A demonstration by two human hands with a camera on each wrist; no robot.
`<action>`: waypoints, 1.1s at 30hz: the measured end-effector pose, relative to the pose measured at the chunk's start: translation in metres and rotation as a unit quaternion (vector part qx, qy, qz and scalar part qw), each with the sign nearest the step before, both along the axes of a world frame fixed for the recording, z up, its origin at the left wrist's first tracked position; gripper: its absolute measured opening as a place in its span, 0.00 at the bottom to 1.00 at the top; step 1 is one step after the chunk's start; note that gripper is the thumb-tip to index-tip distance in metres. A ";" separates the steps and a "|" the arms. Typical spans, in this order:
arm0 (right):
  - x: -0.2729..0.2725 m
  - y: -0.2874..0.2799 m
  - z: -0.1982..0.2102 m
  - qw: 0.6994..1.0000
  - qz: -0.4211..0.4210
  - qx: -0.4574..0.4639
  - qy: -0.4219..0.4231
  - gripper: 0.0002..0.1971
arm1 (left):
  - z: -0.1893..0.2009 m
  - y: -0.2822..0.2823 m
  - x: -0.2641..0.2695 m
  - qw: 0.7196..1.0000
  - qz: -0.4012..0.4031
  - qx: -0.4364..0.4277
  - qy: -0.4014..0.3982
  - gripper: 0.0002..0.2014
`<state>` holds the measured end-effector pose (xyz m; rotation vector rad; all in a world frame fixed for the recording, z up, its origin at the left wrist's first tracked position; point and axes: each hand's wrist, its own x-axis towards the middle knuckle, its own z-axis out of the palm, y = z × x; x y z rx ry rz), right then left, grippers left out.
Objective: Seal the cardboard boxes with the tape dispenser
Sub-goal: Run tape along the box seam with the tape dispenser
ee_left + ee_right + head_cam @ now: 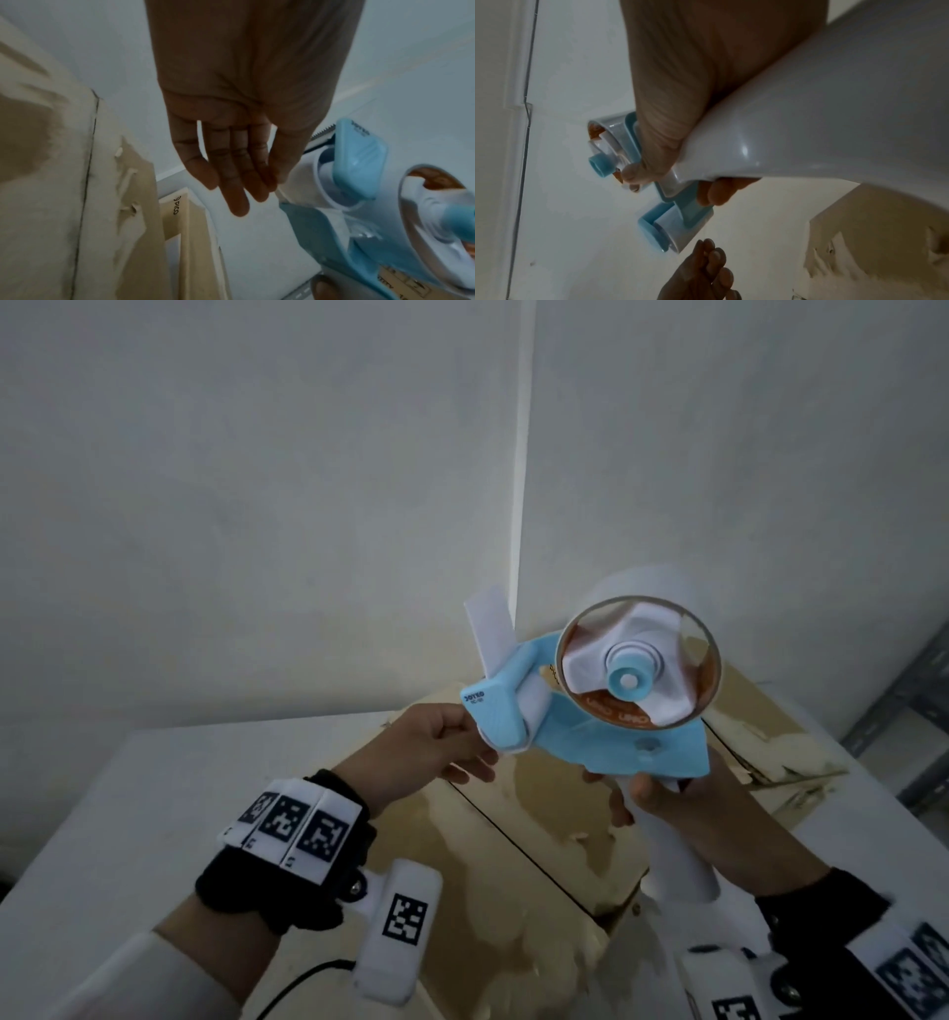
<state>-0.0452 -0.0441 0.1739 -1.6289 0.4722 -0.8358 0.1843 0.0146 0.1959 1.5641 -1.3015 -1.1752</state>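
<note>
Tape dispenser being gripped by white handle in right hand, raised over cardboard box. "PICO" being shown on second box beside it; dispenser's own label too blurry. Left hand being kept relaxed, fingers straight, touching tape end at roller.

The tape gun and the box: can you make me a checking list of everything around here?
Surface: white table under the cardboard box.
Job's things: blue tape dispenser held up above the cardboard box; box flaps closed, centre seam bare, paper skin torn in patches.
Clutter: second cardboard piece printed PICO beside the box.
Grippers: right hand grips the white handle; left hand, fingers straight, touches the tape end at the roller.
Cables: black cable by the left wrist camera.
Surroundings: white walls, grey metal shelf frame.
</note>
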 end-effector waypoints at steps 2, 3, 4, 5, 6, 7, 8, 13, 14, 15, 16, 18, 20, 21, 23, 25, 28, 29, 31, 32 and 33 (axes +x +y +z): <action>0.001 -0.001 -0.003 1.000 0.000 -0.002 0.000 0.28 | 0.000 0.000 0.004 1.000 0.008 0.013 0.021 0.05; 0.002 -0.002 -0.004 1.000 0.002 0.001 -0.005 0.26 | 0.000 0.000 0.005 0.999 0.012 0.022 0.034 0.06; 0.002 -0.002 -0.005 1.000 0.007 0.005 -0.011 0.22 | 0.000 -0.001 0.007 0.998 0.016 0.032 0.044 0.08; 0.002 -0.002 -0.006 1.000 0.015 0.007 -0.014 0.19 | 0.000 -0.002 0.009 0.998 0.018 0.042 0.045 0.09; 0.003 -0.002 -0.007 1.000 0.026 0.008 -0.014 0.16 | 0.001 -0.002 0.011 0.998 0.017 0.053 0.038 0.10; 0.004 -0.002 -0.006 0.999 0.034 0.010 -0.013 0.13 | 0.002 -0.003 0.014 0.998 0.013 0.064 0.026 0.10; 0.005 -0.001 -0.005 0.999 0.040 0.014 -0.013 0.12 | 0.002 -0.004 0.017 0.997 0.009 0.076 0.014 0.10; 0.018 0.003 0.007 0.998 0.069 0.002 -0.016 0.12 | 0.011 -0.010 0.033 0.993 -0.008 0.113 -0.021 0.07; 0.023 0.003 0.009 0.997 0.075 0.000 -0.020 0.12 | 0.013 -0.011 0.036 0.993 -0.009 0.116 -0.022 0.07; 0.028 0.003 0.011 0.996 0.081 0.002 -0.027 0.12 | 0.015 -0.013 0.040 0.993 -0.008 0.116 -0.020 0.08; 0.033 0.002 0.012 0.995 0.087 0.007 -0.036 0.12 | 0.018 -0.014 0.045 0.993 -0.004 0.112 -0.020 0.10; 0.042 -0.001 0.011 0.994 0.092 0.024 -0.049 0.14 | 0.021 -0.017 0.052 0.994 0.001 0.103 -0.031 0.15; 0.050 -0.004 0.009 0.994 0.092 0.028 -0.049 0.13 | 0.024 -0.020 0.059 0.994 -0.004 0.093 -0.051 0.16; 0.055 -0.004 0.008 0.995 0.084 0.017 -0.044 0.12 | 0.025 -0.021 0.063 0.994 -0.004 0.091 -0.059 0.15; 0.064 -0.006 0.005 0.998 0.060 -0.004 -0.034 0.14 | 0.024 -0.025 0.069 0.994 -0.007 0.094 -0.063 0.12; 0.073 -0.007 0.001 0.999 0.045 -0.008 -0.029 0.15 | 0.021 -0.029 0.076 0.994 0.002 0.099 -0.050 0.08; 0.081 -0.008 -0.004 1.000 0.030 -0.007 -0.003 0.16 | 0.013 -0.037 0.083 0.992 -0.001 0.113 -0.047 0.08; 0.083 -0.009 -0.005 1.000 0.023 -0.007 0.006 0.18 | 0.010 -0.041 0.085 0.991 -0.010 0.123 -0.058 0.09; 0.083 -0.010 -0.008 1.000 0.013 -0.008 0.020 0.21 | 0.007 -0.047 0.085 0.987 -0.017 0.138 -0.086 0.12; 0.084 -0.011 -0.009 1.000 0.008 -0.010 0.024 0.21 | 0.005 -0.052 0.085 0.985 -0.020 0.142 -0.099 0.13; 0.084 -0.012 -0.010 1.000 0.001 -0.010 0.026 0.19 | 0.003 -0.058 0.084 0.983 -0.020 0.143 -0.110 0.13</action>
